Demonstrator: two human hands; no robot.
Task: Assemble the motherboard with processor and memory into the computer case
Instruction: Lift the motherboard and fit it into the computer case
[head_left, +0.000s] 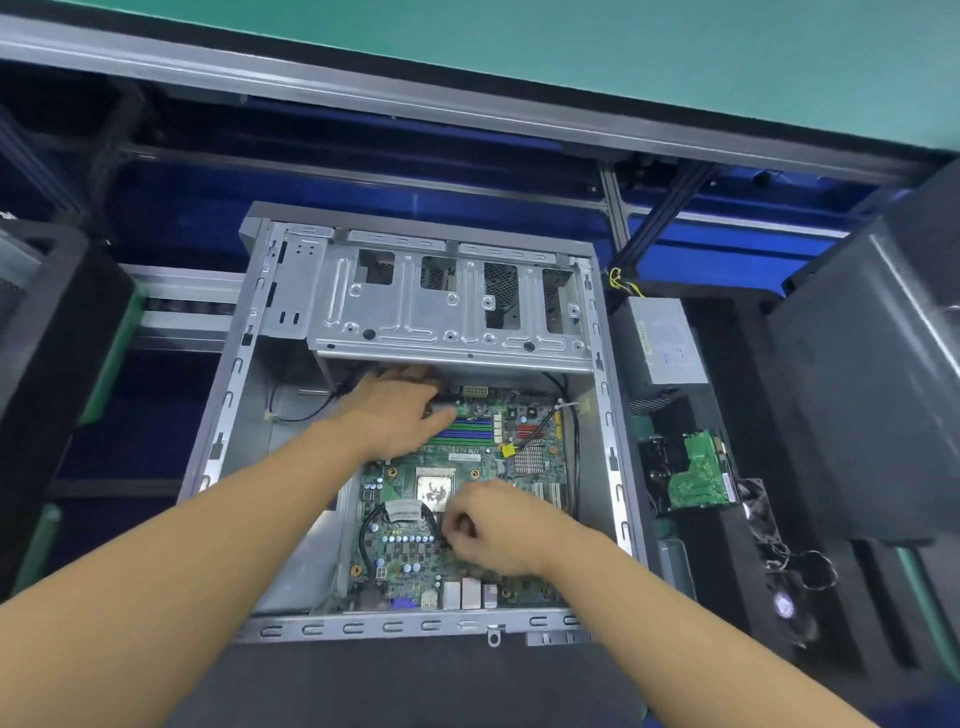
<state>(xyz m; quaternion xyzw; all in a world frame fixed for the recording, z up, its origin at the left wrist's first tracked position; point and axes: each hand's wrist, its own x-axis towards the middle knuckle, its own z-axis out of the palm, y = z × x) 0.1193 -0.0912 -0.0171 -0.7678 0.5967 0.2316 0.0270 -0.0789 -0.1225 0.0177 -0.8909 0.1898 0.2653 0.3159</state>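
My left hand (400, 410) reaches under the stamped steel drive cage (447, 306), its grip hidden. My right hand (496, 530) pinches a black cable (365, 540) over the green motherboard (415, 556), which lies flat inside the open case (415, 627) on dark matting (415, 686).

Left hand (400, 410) fingers partly hidden under drive cage (452, 306).

Case (395, 626), top open: you enter from above.
Far end: drive cage (447, 306) overhangs, leaving you only a low gap beneath.
Left: bare floor strip (301, 566), passable.
Right: motherboard (467, 457) fills the floor, and a black cable (366, 540) arches over it.
Right wall: wall cables (575, 441) run alongside.
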